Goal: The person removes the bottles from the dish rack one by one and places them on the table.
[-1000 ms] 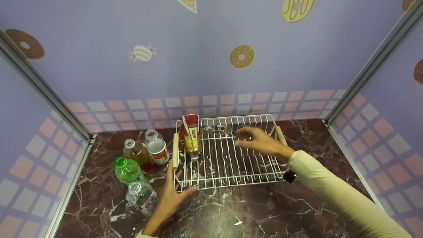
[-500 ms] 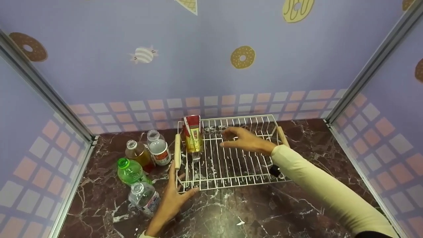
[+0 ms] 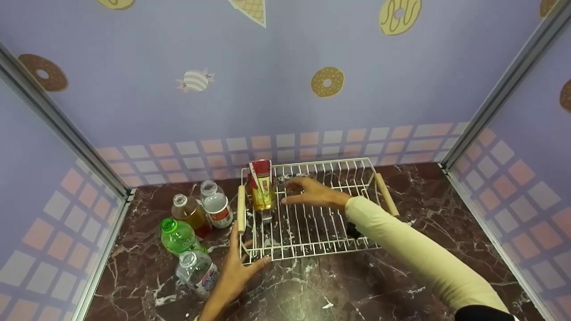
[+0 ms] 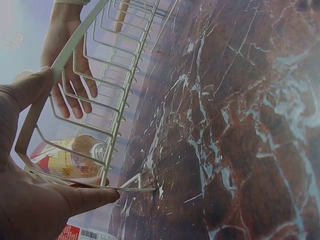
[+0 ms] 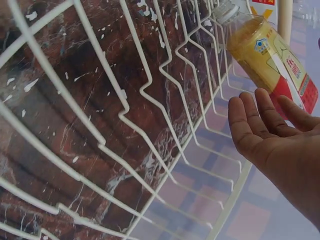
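Observation:
A white wire dish rack (image 3: 312,253) with wooden handles stands on the dark marbled counter. My left hand (image 3: 234,273) holds its front left corner, with the thumb on the front rail and the fingers along the side, as the left wrist view shows. Neck down at the rack's left end is a plastic bottle (image 3: 263,191) with a yellow and red label. Its clear neck (image 5: 226,11) points down among the wires in the right wrist view. My right hand (image 3: 314,194) hovers over the rack, just right of this bottle, fingers loosely bent and holding nothing.
Left of the rack stand several uncapped bottles: a clear one with a white label (image 3: 219,214), one with brown liquid (image 3: 191,214), a green one (image 3: 177,235) and another clear one (image 3: 196,269). Patterned panels (image 3: 285,111) enclose the counter at the back and sides.
My right hand has moved left across the rack, up close to the upside-down bottle. The left hand keeps its place at the rack's corner.

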